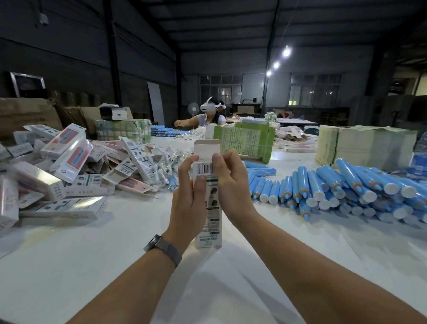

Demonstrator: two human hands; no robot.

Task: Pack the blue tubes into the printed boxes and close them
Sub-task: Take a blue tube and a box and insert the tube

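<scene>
A long white printed box (210, 217) stands upright in front of me, its lower end near the white table (90, 263) and its top flap (206, 147) open and pointing up. My left hand (188, 201) grips the box's left side, thumb on the face below the barcode. My right hand (229, 183) holds the right side, with fingertips at the top edge next to the flap. Whether a tube is inside is hidden. Loose blue tubes (329, 187) with white caps lie in a wide heap to the right.
A pile of filled printed boxes (62, 172) covers the left of the table. Stacks of flat green cartons (245, 139) and pale sheets (366, 144) stand behind. A water bottle (425, 152) is at the far right. A person with a headset (210, 113) sits at the far end.
</scene>
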